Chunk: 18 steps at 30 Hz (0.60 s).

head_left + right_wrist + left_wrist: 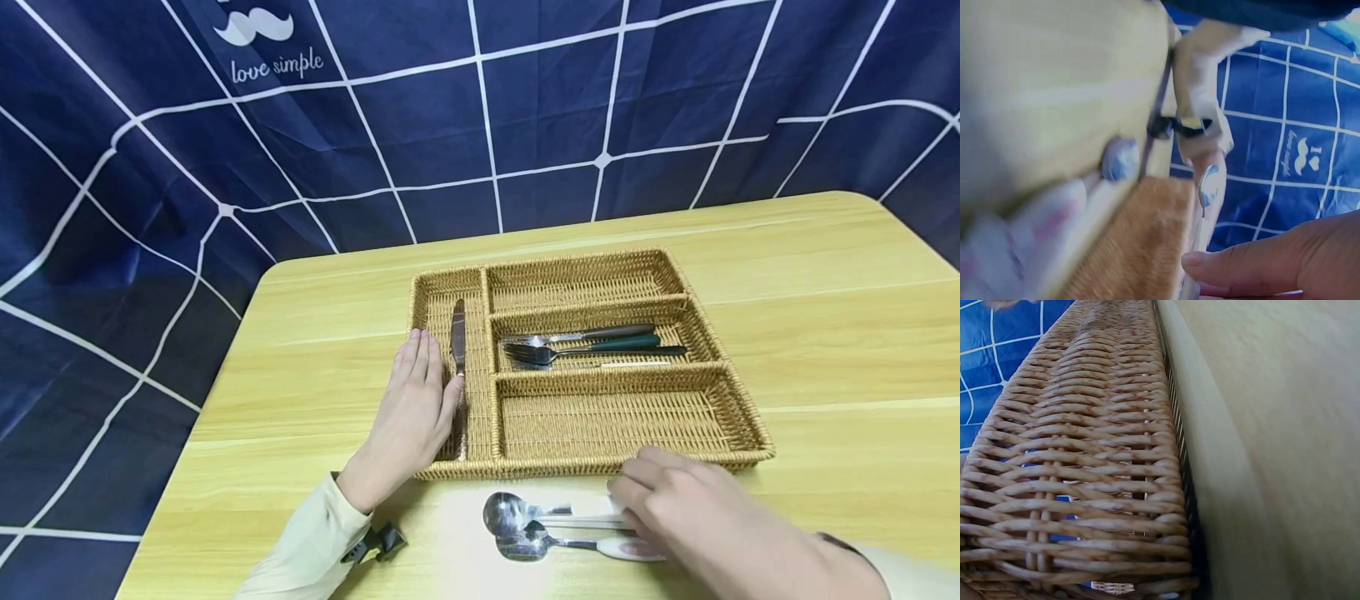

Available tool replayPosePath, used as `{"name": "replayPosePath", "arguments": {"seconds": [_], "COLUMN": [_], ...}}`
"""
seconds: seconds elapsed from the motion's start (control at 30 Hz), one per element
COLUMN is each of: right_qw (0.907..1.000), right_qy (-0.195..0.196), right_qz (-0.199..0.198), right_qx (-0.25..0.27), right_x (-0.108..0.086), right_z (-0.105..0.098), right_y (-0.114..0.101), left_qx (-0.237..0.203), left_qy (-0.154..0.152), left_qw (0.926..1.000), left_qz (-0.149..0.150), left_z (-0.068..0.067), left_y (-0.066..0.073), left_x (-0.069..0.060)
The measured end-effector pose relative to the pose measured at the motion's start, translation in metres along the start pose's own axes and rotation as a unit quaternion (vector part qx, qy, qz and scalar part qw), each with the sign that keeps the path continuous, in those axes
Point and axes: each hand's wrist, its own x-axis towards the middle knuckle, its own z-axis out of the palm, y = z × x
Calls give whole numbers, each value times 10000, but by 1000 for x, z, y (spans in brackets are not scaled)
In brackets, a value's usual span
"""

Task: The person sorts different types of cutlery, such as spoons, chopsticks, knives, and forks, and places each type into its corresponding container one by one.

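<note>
My left hand (412, 396) rests with straight fingers along the left rim of a woven cutlery tray (491, 421), its thumb over the left compartment. In that compartment lies a table knife (459, 333), close to the thumb. Just in front of the tray, my right hand (686, 504) pinches a spoon (504, 512) by its handle; the right wrist view shows the thumb on this spoon (1210, 185). Beside it is another spoon (525, 543) with a white, pink-marked handle, lying on the table in the right wrist view. The right fingertips are partly hidden in the head view.
Several forks (618, 343) with dark, green and pale handles lie in the tray's middle compartment. A light wooden table (847, 367) carries everything. Behind and left of it hangs a dark blue curtain (540, 108) with white lines. The left wrist view shows the tray's outer wall (1091, 444).
</note>
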Motion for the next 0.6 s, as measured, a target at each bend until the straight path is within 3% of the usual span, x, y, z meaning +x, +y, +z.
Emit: {"name": "replayPosePath", "arguments": {"seconds": [0.2, 0.37, 0.6], "right_qw": [9988, 9984, 9972], "right_qy": [-10, 139, 342], "right_qz": [470, 375, 199], "right_qx": [-166, -394, -629], "right_x": [18, 31, 38], "right_z": [-20, -26, -19], "right_y": [14, 29, 50], "left_qx": [1, 1, 40], "left_qy": [92, 111, 126], "left_qw": [9999, 9999, 9999], "left_qz": [63, 92, 87], "left_z": [0, 1, 1], "left_y": [-1, -1, -1], "left_x": [0, -1, 0]}}
